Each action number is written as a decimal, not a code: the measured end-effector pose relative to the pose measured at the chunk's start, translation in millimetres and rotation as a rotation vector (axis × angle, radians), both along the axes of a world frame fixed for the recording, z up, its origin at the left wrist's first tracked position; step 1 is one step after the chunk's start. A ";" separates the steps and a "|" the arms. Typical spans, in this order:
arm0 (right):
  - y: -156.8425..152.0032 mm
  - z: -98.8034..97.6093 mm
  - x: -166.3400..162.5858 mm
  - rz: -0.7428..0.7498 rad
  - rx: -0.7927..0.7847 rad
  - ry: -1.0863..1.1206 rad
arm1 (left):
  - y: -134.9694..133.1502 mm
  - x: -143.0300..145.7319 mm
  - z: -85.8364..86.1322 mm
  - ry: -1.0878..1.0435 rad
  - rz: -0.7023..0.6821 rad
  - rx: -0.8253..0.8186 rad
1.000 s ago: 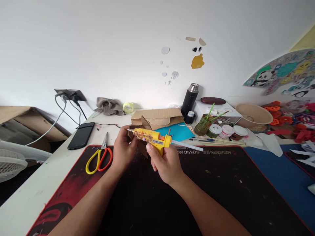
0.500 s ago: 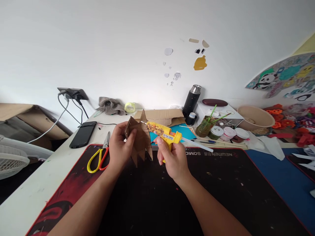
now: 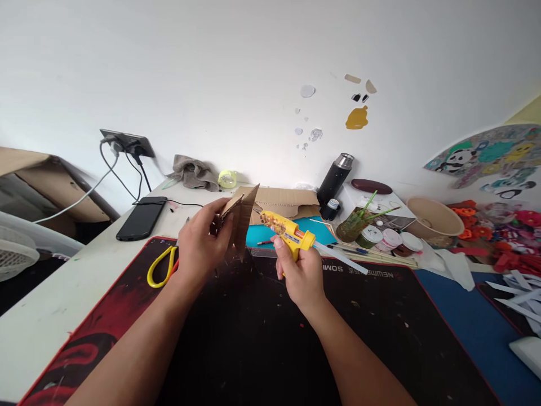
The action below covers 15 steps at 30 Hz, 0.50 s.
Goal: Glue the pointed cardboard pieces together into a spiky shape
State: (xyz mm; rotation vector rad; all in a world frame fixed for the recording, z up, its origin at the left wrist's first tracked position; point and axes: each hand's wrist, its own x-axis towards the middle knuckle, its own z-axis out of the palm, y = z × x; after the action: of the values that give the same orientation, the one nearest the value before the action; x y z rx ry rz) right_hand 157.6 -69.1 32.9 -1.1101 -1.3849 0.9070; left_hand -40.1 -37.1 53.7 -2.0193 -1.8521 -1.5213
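My left hand (image 3: 203,239) is closed on a folded piece of brown cardboard (image 3: 244,217), which it holds up above the dark desk mat with one pointed corner upward. Part of the cardboard hides behind my fingers. My right hand (image 3: 300,270) grips a yellow hot glue gun (image 3: 281,225) by its handle. Its nozzle points left and up, close to the right side of the cardboard; whether they touch I cannot tell. A translucent glue stick (image 3: 342,259) juts from the gun's back end. Yellow-handled scissors (image 3: 158,268) lie left of my left wrist, their blades hidden.
A black phone (image 3: 141,219) lies at the left, near a grey cloth (image 3: 194,172) and a tape roll (image 3: 228,179). Behind the hands are flat cardboard (image 3: 291,198) and a blue sheet (image 3: 257,235). A black thermos (image 3: 336,177), paint jars (image 3: 391,239) and a beige bowl (image 3: 435,217) stand at the right.
My left hand has turned the cardboard, so it now shows more edge-on and its pointed strips no longer hang in view. The glue gun's nozzle is slightly farther right. The camera view has tilted.
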 end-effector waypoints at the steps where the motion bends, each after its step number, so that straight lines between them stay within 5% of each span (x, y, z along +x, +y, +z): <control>1: -0.4 -0.4 -0.4 -0.009 0.007 -0.012 | -1.8 -0.6 3.3 0.005 -0.001 0.009; 8: -1.1 -0.9 0.5 -0.039 0.032 -0.066 | -5.7 -14.9 21.0 -0.041 -0.168 -0.232; 15: -0.6 -1.7 4.5 -0.065 0.078 -0.203 | -1.0 -14.9 16.7 0.024 -0.138 -0.376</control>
State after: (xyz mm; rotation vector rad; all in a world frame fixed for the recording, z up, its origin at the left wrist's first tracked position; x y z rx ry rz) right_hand 162.1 -69.7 31.2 -1.2061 -1.5273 0.7029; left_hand -55.0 -38.0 70.4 -2.3494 -2.1671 -1.2400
